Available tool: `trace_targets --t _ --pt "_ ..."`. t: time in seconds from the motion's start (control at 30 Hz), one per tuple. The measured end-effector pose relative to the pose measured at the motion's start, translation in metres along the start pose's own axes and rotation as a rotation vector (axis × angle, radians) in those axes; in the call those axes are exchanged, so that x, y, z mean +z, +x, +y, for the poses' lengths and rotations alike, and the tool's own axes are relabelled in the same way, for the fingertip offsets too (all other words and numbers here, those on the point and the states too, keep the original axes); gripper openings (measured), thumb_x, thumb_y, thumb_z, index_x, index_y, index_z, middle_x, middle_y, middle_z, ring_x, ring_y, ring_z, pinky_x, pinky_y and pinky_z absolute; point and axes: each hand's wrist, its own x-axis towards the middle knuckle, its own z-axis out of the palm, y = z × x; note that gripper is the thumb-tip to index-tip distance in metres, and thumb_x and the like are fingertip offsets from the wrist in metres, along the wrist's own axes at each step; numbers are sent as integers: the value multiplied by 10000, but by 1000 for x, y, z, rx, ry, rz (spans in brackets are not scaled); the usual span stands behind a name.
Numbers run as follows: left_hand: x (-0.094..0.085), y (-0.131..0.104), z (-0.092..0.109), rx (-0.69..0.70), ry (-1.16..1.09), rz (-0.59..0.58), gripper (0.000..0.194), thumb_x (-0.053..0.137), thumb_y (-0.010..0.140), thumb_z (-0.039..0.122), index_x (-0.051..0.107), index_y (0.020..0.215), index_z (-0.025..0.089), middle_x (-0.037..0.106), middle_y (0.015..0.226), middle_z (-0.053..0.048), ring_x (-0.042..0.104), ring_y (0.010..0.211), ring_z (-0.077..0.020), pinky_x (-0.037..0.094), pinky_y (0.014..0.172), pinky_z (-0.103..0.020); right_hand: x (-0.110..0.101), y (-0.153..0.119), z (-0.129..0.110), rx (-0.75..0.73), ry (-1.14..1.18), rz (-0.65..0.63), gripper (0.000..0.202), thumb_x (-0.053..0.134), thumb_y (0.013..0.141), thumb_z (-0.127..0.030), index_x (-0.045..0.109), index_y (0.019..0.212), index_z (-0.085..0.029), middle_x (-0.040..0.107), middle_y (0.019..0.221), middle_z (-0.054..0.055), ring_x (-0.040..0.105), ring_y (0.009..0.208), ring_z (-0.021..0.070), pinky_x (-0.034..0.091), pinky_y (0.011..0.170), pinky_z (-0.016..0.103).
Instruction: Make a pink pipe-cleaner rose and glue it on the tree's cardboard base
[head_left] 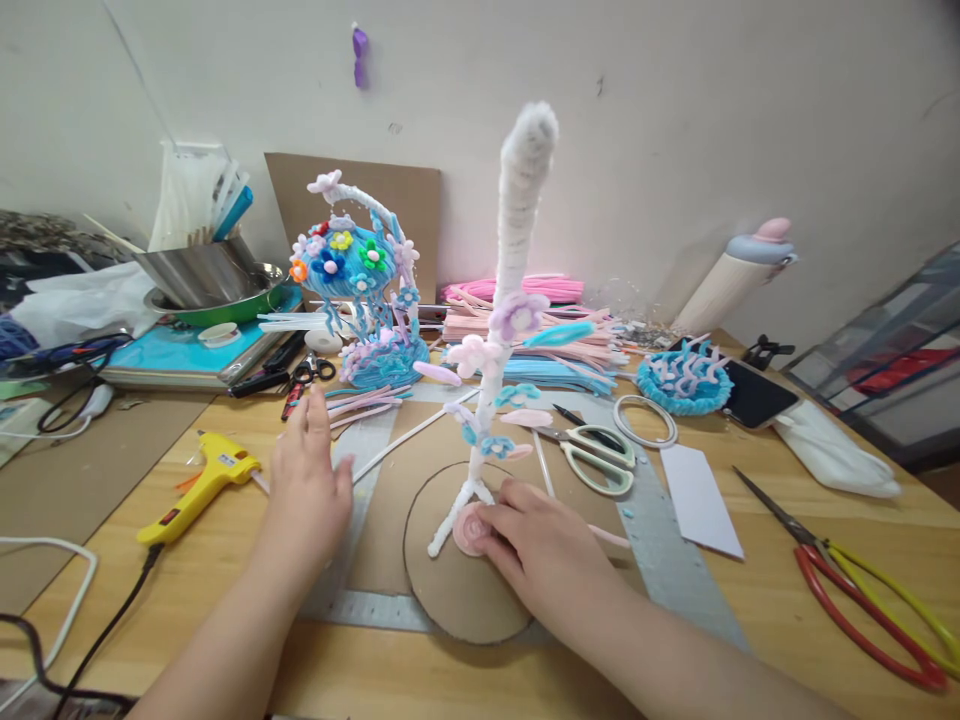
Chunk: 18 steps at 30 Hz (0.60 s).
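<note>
My right hand [544,545] has its fingers bent and pressed onto a flat pink pipe-cleaner coil [470,528]. That coil lies on a round cardboard base [472,600], against the foot of a white fuzzy stem [517,210]. Pink, purple and blue pipe-cleaner flowers [519,316] and leaves stick out along the upright stem. My left hand [311,480] is raised left of the base, fingers stretched out and holding nothing. It is nearest to loose pink pipe cleaners [367,405] and a yellow hot glue gun [202,480], whose nozzle points toward the wrist.
Green-handled scissors [600,460] and red-yellow scissors [847,590] lie to the right. Behind stand a blue flowered pipe-cleaner piece [349,270] and pipe-cleaner bundles [525,375]. A metal bowl [202,270], a phone [757,392] and a bottle [739,275] are farther back. A cable trails at front left.
</note>
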Motion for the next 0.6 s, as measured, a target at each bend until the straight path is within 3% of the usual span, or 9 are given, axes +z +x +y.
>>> trace_targets --t 0.03,0.07,0.13,0.2,0.4,0.6 --pt "1 -8 3 96 -48 4 806 468 886 351 -22 1497 163 234 1523 -198 244 1397 -349 312 1058 -496 0 0 0 -1 1 2 212 481 934 -322 677 988 -263 587 947 43 571 853 208 433 743 344" --pt "2 -18 7 203 -104 -89 902 529 861 421 -74 1495 201 161 1556 -173 200 1414 -346 291 1081 -507 0 0 -1 -3 3 3 212 481 935 -322 677 991 -265 588 949 42 572 855 207 435 748 343" --pt "4 -39 17 350 -180 -358 1112 658 738 571 -108 1487 273 168 1564 -142 243 1402 -345 323 1078 -507 0 -1 -1 -8 7 9 210 484 934 -319 677 996 -264 591 951 41 572 855 203 437 761 340" --pt "6 -57 27 460 -198 -489 1336 751 546 666 -131 1480 298 183 1562 -141 237 1400 -364 295 1097 -533 0 -1 -1 -11 10 14 210 487 933 -320 677 997 -258 595 959 43 573 843 196 437 763 336" --pt "16 -75 37 414 -123 -425 1579 848 342 622 -217 1455 275 300 1520 -152 288 1380 -357 236 1121 -557 -1 -1 0 -9 30 20 204 491 930 -331 679 972 -266 592 948 35 575 845 192 431 744 318" --pt "25 -71 46 299 -71 -350 1491 848 428 580 -141 1481 213 342 1499 -160 297 1378 -335 199 1133 -536 -7 14 5 -35 30 44 219 495 931 -300 678 1038 -245 591 957 47 581 869 188 430 804 314"
